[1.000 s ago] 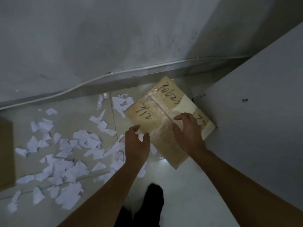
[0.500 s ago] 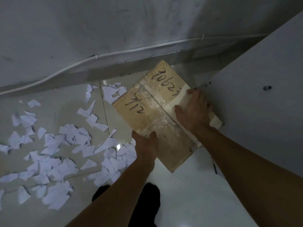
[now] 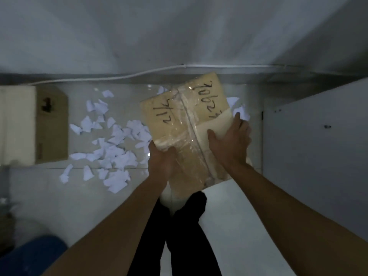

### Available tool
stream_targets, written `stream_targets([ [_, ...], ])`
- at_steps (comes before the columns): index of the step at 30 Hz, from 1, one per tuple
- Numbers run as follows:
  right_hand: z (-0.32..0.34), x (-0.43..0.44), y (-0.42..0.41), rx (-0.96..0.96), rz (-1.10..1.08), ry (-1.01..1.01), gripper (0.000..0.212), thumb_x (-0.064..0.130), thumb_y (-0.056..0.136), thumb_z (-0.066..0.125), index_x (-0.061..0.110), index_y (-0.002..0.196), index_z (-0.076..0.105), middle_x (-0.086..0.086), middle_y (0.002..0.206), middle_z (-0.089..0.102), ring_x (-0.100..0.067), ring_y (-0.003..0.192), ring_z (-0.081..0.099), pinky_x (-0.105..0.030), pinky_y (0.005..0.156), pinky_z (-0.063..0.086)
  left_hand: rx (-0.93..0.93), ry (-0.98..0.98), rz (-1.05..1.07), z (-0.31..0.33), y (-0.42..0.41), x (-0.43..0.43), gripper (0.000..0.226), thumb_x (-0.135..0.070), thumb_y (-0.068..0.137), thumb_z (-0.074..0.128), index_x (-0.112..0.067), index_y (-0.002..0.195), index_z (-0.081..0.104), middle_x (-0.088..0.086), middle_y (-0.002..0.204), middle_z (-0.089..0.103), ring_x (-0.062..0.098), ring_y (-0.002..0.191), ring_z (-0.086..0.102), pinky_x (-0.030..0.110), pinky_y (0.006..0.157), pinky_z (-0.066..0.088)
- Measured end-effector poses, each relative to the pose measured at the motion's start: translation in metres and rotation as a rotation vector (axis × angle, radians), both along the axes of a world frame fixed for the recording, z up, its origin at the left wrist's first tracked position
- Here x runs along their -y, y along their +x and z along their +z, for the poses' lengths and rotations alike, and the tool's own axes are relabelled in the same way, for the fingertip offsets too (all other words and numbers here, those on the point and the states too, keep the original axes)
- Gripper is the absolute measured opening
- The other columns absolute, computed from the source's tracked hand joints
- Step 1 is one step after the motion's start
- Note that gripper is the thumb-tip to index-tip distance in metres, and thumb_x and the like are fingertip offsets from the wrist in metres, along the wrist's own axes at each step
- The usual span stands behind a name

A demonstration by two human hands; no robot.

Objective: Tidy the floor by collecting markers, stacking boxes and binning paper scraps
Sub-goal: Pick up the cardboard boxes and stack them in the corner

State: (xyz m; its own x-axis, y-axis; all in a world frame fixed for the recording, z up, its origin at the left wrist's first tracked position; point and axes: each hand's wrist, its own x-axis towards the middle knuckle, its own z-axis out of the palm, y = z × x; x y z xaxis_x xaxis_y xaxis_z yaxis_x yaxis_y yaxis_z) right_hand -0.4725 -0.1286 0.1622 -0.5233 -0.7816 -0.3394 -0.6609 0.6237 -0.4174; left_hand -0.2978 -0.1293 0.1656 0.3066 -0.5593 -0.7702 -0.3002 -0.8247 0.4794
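Observation:
A flat taped cardboard box (image 3: 185,120) with black handwriting on top is held up off the floor in front of me. My left hand (image 3: 162,162) grips its near left corner from below. My right hand (image 3: 232,140) clasps its right edge, fingers over the top. Several white paper scraps (image 3: 111,148) lie scattered on the pale tiled floor to the left of the box. No markers show in this view.
A second, larger cardboard box (image 3: 50,124) stands at the far left by the wall. A white cabinet panel (image 3: 314,148) rises on the right. A white cable (image 3: 123,76) runs along the wall base. Something blue (image 3: 31,255) sits at the lower left; my dark-clad legs (image 3: 185,232) are below.
Both hands closed on the taped box and lifted it off the floor, swinging it left and toward me. The view turned left, bringing the larger box into sight.

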Motion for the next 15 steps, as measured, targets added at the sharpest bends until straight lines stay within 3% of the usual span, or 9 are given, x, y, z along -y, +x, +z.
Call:
stream_targets([
  [3, 0.027, 0.011, 0.048, 0.076, 0.08, -0.007, 0.092, 0.048, 0.082, 0.066, 0.005, 0.15, 0.021, -0.016, 0.141, 0.037, -0.034, 0.128, 0.035, -0.051, 0.1, 0.04, 0.075, -0.097, 0.091, 0.031, 0.053, 0.001, 0.045, -0.022, 0.087, 0.063, -0.016, 0.131, 0.053, 0.006, 0.113, 0.067, 0.025, 0.101, 0.064, 0.042, 0.089, 0.054],
  [7, 0.052, 0.03, 0.112, 0.176, 0.175, -0.021, 0.068, 0.044, 0.083, 0.068, 0.009, 0.135, 0.042, -0.012, 0.125, 0.043, -0.03, 0.119, 0.043, -0.044, 0.092, 0.048, 0.217, -0.051, 0.167, 0.062, 0.118, 0.007, 0.055, -0.034, 0.087, 0.06, -0.023, 0.138, 0.042, 0.008, 0.127, 0.056, 0.031, 0.11, 0.059, 0.049, 0.097, 0.049],
  [10, 0.067, 0.051, 0.172, 0.253, 0.214, -0.034, 0.062, 0.041, 0.082, 0.07, 0.01, 0.128, 0.043, -0.008, 0.124, 0.045, -0.028, 0.113, 0.051, -0.038, 0.087, 0.048, 0.236, -0.096, 0.265, 0.077, 0.175, 0.016, 0.052, -0.033, 0.087, 0.062, -0.024, 0.135, 0.045, 0.007, 0.126, 0.058, 0.031, 0.11, 0.059, 0.049, 0.097, 0.048],
  [12, 0.072, 0.066, 0.215, 0.328, 0.259, -0.015, 0.064, 0.039, 0.084, 0.07, 0.011, 0.132, 0.038, -0.007, 0.129, 0.047, -0.028, 0.112, 0.056, -0.038, 0.086, 0.05, 0.239, -0.128, 0.34, 0.082, 0.216, 0.021, 0.054, -0.035, 0.085, 0.066, -0.026, 0.135, 0.046, 0.002, 0.123, 0.061, 0.026, 0.105, 0.061, 0.044, 0.095, 0.049],
  [15, 0.073, 0.087, 0.275, 0.42, 0.292, 0.05, 0.062, 0.035, 0.086, 0.067, 0.016, 0.135, 0.035, -0.006, 0.131, 0.056, -0.029, 0.112, 0.06, -0.039, 0.091, 0.052, 0.277, -0.167, 0.434, 0.081, 0.273, 0.03, 0.06, -0.034, 0.082, 0.071, -0.027, 0.137, 0.045, -0.003, 0.114, 0.062, 0.012, 0.082, 0.058, 0.026, 0.072, 0.045],
])
